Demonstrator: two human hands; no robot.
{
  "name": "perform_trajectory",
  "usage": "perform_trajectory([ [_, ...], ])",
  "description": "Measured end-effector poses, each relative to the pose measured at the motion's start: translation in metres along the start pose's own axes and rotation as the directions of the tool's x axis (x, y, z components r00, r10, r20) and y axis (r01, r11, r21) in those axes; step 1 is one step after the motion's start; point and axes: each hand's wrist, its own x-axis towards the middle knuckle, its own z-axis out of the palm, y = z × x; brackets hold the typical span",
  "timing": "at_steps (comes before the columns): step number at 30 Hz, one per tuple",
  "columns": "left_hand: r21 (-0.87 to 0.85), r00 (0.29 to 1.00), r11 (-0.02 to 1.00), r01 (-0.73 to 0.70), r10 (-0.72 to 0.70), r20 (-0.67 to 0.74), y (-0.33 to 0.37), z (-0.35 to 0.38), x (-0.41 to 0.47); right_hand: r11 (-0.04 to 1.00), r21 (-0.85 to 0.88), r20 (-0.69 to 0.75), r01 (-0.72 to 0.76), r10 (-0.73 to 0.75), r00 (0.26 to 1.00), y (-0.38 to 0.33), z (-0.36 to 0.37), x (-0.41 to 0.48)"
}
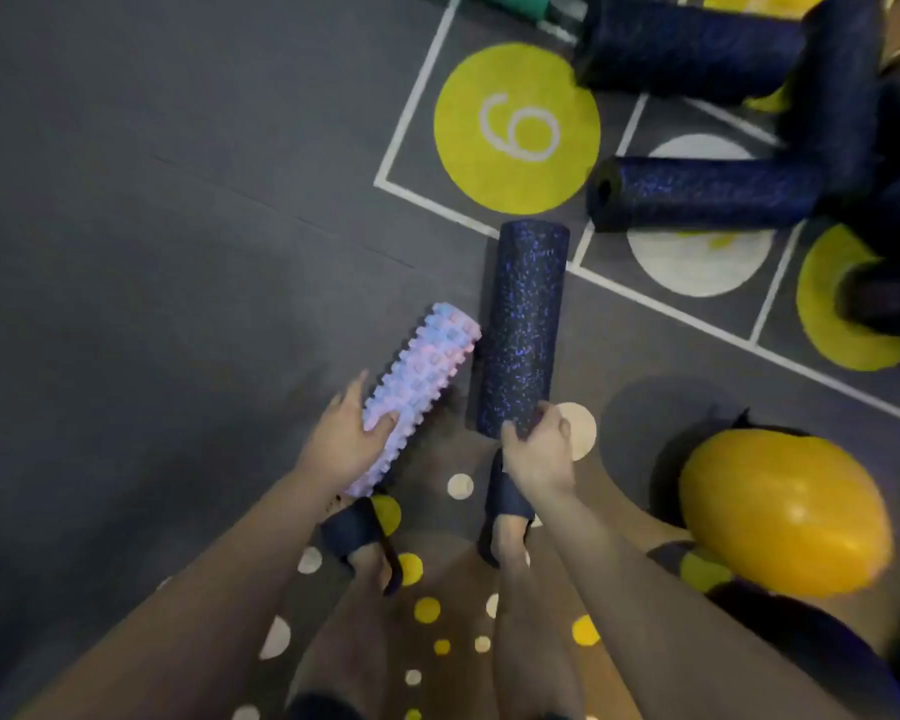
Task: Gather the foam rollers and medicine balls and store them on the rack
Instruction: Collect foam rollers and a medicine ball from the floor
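The left hand (352,439) is clamped on a knobby pastel foam roller (417,392), the right hand (539,449) on a speckled black foam roller (526,324); both probably light, stiff, best gripped around the end.

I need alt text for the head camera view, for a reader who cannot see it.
Seen from above, a person's left hand grips a pink knobbed foam roller and the right hand grips a dark speckled foam roller, over a grey gym floor. More dark foam rollers lie on numbered floor markings ahead, and an orange ball sits at right.
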Motion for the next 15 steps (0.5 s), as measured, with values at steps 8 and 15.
perform_trajectory([
  [8, 0.111, 0.986, 0.984, -0.141, 0.149, -0.074, -0.077, 0.163, 0.165, 0.98, -0.02, 0.024, -0.196, 0.196, 0.98, 0.103, 0.114, 0.194],
  [15, 0.244, 0.994, 0.97, 0.02, 0.006, -0.105, -0.12, 0.212, 0.205, 0.988, 0.031, -0.041, -0.153, 0.154, 0.987, 0.134, 0.154, 0.234],
])
